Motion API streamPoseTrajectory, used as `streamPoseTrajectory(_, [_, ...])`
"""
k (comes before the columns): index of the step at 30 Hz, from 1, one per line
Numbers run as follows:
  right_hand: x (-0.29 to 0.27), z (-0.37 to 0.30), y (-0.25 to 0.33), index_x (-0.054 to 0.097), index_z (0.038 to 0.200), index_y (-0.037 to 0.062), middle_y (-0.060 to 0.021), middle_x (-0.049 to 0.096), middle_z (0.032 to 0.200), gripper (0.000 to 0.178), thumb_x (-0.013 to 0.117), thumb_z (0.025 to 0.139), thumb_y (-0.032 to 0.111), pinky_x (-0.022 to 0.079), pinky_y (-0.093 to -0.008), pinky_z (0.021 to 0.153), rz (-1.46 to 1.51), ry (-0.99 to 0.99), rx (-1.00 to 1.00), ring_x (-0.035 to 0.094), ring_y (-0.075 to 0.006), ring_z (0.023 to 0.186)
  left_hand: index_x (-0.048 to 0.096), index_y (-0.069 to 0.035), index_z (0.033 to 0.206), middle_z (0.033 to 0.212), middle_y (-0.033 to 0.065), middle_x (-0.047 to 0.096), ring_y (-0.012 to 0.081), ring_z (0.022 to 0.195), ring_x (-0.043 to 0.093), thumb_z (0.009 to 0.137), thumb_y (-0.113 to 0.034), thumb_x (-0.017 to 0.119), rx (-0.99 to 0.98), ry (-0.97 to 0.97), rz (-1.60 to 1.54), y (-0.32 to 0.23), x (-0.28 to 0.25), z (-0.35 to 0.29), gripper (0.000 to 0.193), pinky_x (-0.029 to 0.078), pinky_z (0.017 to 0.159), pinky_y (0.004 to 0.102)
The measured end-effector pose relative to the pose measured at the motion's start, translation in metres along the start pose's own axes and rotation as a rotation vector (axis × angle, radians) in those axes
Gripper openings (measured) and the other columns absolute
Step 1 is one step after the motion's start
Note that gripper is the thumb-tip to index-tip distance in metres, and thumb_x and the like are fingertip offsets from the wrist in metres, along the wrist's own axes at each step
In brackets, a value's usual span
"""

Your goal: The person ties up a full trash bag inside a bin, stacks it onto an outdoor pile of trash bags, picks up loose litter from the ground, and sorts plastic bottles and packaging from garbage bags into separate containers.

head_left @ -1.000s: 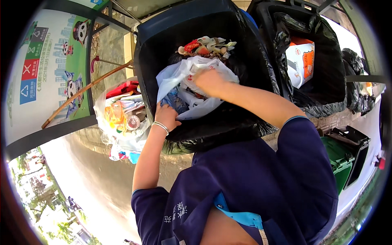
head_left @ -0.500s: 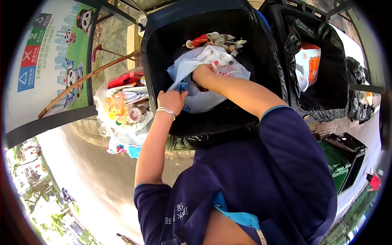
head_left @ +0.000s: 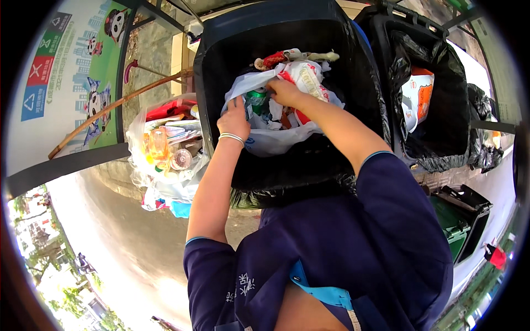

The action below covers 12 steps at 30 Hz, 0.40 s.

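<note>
A white plastic bag [head_left: 270, 141] lies spread inside the large black-lined bin [head_left: 298, 176]. Its mouth gapes, showing a green can [head_left: 255, 99], crumpled white paper and other mixed rubbish. My left hand [head_left: 236, 120], with a white band at the wrist, is closed on the bag's left rim. Across the opening, my right hand [head_left: 286, 92] has its fingers curled at the far rim, just right of the can; the fingertips are partly hidden, and they appear to pinch the plastic. Beyond it sits a white wrapper with red print [head_left: 306, 77], touching the bag.
Left of the bin hangs a clear bag of recyclables [head_left: 165, 149] with bottles and cartons. A wooden stick [head_left: 116, 107] slants toward the bin. At right stands a second black-lined bin [head_left: 436, 143] holding a white and orange bag [head_left: 418, 96]. A green bin [head_left: 450, 220] is behind at lower right.
The bag's mouth has spread wide, uncovering the can and rubbish. My left hand has moved slightly up and right, my right hand slightly right and up.
</note>
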State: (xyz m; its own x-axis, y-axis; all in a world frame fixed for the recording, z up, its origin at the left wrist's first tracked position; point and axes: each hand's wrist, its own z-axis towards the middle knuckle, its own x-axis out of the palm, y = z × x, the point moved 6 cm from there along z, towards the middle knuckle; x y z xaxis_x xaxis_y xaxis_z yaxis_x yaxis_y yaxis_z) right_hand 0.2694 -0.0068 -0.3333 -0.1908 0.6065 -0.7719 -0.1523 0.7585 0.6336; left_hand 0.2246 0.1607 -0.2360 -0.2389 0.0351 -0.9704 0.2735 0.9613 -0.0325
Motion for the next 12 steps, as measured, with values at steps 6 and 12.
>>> streamPoseTrajectory(6, [0.061, -0.010, -0.018, 0.063, 0.101, 0.0047, -0.0185, 0.066, 0.108, 0.042, 0.076, 0.069, 0.028, 0.049, -0.0374, 0.090, -0.099, 0.279, 0.333, 0.063, -0.0332, 0.104, 0.060, -0.013, 0.111, 0.114, 0.0052, 0.059, 0.0293, 0.107, 0.055, 0.073, -0.014, 0.071, 0.360, -0.042, -0.013, -0.036, 0.016, -0.024, 0.040, 0.053, 0.080, 0.0409])
streamPoseTrajectory(12, [0.074, -0.041, 0.004, 0.059, 0.128, 0.0139, -0.0071, 0.060, 0.129, 0.077, 0.084, 0.062, 0.044, 0.042, -0.0474, 0.099, -0.631, 0.911, 0.080, 0.056, -0.0255, 0.119, 0.061, -0.013, 0.121, 0.137, 0.0085, 0.052, 0.0284, 0.128, 0.047, 0.071, -0.040, 0.075, 0.489, 0.742, 0.289, -0.033, 0.109, -0.064, 0.059, 0.036, 0.107, 0.0445])
